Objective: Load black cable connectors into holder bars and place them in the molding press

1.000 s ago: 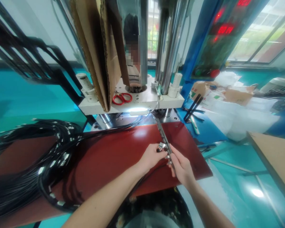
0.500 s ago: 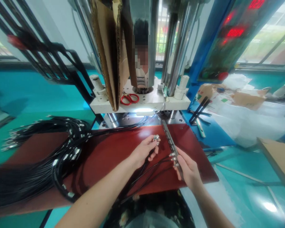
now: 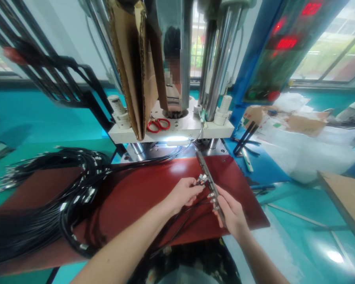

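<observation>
My left hand point(image 3: 185, 194) is closed in a pinch on black cables whose silvery connectors point(image 3: 202, 179) stick out past the fingertips, close beside the left edge of a long dark metal bar. My right hand point(image 3: 231, 207) wraps round the near end of this slotted bar point(image 3: 207, 173), which points away from me towards the press. Several metal connectors point(image 3: 212, 198) sit along the bar's left side near my right fingers, with black cables point(image 3: 186, 215) trailing from them to the left. Whether the left hand's connectors touch the bar, I cannot tell.
A large bundle of black cables point(image 3: 77, 189) lies left on the red-brown board point(image 3: 148, 189). Behind stands a press point(image 3: 183, 134) with red-handled scissors point(image 3: 159, 125) and cardboard point(image 3: 133, 71) on it. A utility knife point(image 3: 248, 159) and plastic bags point(image 3: 307, 146) are at the right.
My left hand has moved right with the connectors, from a gap away to right beside the bar. My right hand still holds the bar. The whole view has shifted slightly.
</observation>
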Tool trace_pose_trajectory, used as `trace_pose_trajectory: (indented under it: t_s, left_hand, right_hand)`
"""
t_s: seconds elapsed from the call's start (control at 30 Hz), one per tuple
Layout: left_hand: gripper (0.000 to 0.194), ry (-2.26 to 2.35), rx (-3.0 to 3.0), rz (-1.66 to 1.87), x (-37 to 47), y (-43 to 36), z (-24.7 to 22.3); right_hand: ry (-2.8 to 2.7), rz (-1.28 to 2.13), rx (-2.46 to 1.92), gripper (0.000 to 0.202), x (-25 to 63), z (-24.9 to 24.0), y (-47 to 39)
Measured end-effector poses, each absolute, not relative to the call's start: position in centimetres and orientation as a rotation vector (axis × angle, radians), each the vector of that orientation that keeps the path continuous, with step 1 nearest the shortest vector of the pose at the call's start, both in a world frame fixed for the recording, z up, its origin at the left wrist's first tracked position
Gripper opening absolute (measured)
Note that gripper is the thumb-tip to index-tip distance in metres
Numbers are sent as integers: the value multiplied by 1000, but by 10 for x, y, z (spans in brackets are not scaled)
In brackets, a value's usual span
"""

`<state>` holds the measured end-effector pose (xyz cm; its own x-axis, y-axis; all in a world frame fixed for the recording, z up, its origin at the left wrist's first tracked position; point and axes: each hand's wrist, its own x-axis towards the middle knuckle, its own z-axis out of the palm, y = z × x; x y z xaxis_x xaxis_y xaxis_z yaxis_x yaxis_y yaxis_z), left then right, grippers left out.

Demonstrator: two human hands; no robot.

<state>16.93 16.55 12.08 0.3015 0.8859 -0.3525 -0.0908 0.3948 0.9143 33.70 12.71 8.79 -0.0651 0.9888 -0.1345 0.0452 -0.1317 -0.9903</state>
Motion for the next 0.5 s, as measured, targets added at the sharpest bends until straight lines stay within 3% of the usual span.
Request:
trace_pose_trajectory:
  t_s: [0.5]
  left_hand:
    - [14,1202,1067,738,181,173,119]
  right_hand:
    - [-1265,1392,-1289,54,340,90,128]
